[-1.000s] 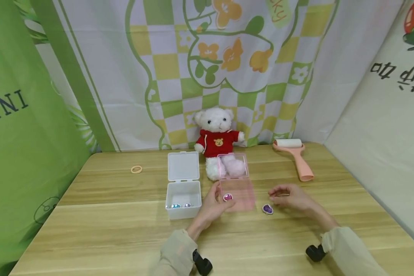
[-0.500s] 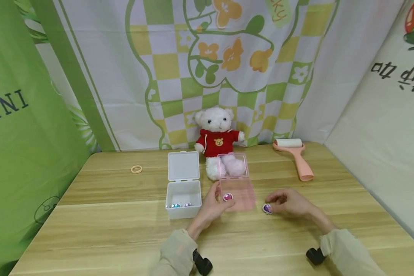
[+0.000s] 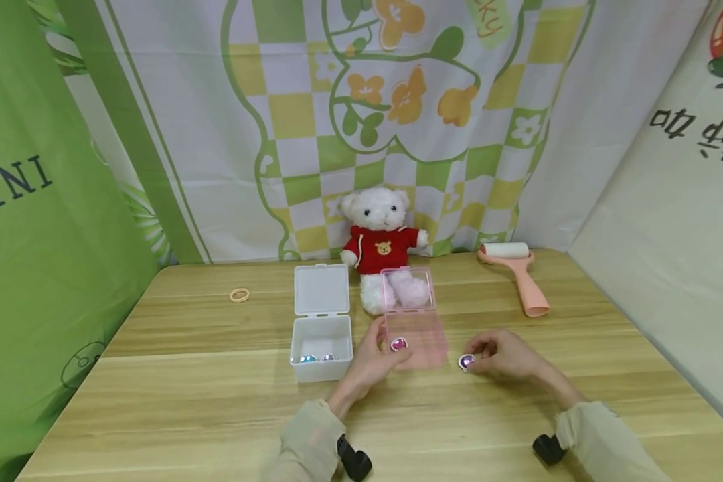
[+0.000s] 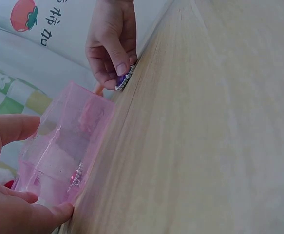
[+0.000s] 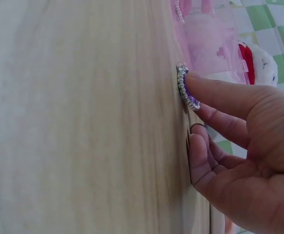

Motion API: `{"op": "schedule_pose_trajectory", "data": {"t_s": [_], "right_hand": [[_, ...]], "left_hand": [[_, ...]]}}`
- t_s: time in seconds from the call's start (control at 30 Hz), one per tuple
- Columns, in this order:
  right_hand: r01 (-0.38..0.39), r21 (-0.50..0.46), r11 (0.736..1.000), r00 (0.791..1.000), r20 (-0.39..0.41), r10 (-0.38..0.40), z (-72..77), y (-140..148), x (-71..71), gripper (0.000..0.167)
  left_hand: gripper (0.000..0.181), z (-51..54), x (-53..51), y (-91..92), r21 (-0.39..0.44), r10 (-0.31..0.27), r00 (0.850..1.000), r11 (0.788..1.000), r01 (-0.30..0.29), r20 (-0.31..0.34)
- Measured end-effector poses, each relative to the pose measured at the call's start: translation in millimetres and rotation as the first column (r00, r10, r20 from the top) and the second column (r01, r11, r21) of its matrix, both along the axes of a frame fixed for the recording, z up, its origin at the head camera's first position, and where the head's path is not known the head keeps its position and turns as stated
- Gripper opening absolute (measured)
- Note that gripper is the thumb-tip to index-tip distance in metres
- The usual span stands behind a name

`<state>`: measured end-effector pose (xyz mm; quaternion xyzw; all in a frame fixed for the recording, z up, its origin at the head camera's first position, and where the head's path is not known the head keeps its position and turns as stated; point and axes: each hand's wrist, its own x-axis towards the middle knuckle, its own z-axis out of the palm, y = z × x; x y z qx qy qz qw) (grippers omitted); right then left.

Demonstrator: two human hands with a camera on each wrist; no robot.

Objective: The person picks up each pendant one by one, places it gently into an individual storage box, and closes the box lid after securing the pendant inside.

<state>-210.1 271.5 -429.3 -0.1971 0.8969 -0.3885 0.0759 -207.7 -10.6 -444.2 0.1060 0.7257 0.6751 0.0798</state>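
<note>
High up, my head view looks forward and down over the desk (image 3: 205, 415); in close come the wrists, tipped sideways, facing inward past my left fingers (image 4: 16, 127) and right fingers (image 5: 224, 92), both catching the pink box (image 4: 68, 131) and purple gem (image 5: 182, 86)!

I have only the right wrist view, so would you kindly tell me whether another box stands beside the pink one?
Observer: Yes, a white box stands open to the left of the pink box.
Operator: Thank you; does it hold anything?
Observer: I see a blue gem and a paler gem inside.
Operator: Is there anything farther left?
Observer: A small pale yellow ring lies on the table.
</note>
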Motion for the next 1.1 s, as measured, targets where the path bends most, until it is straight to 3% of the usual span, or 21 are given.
{"op": "schedule_pose_trajectory", "data": {"t_s": [0.27,0.63,0.9,1.1], "right_hand": [[-0.005,-0.011,1.0,0.998,0.056,0.005,3.1,1,0.7,0.021],[0.022,-0.165,0.986,0.988,0.152,0.003,1.6,2,-0.9,0.023],[0.07,-0.278,0.958,0.97,0.244,0.0,12.9,2,-0.6,0.034],[0.059,-0.29,0.955,0.974,0.225,0.008,23.4,1,-2.3,0.039]], "left_hand": [[0.073,23.2,13.5,-0.8,0.01,0.0,1.0,1.0,0.001,-0.015],[0.076,1.8,1.0,0.0,0.024,-0.005,1.0,1.0,0.005,-0.01],[0.076,1.4,0.5,0.6,0.021,-0.009,1.0,1.0,0.01,-0.01],[0.077,2.1,0.7,0.3,0.009,-0.007,1.0,1.0,0.008,-0.006]]}}
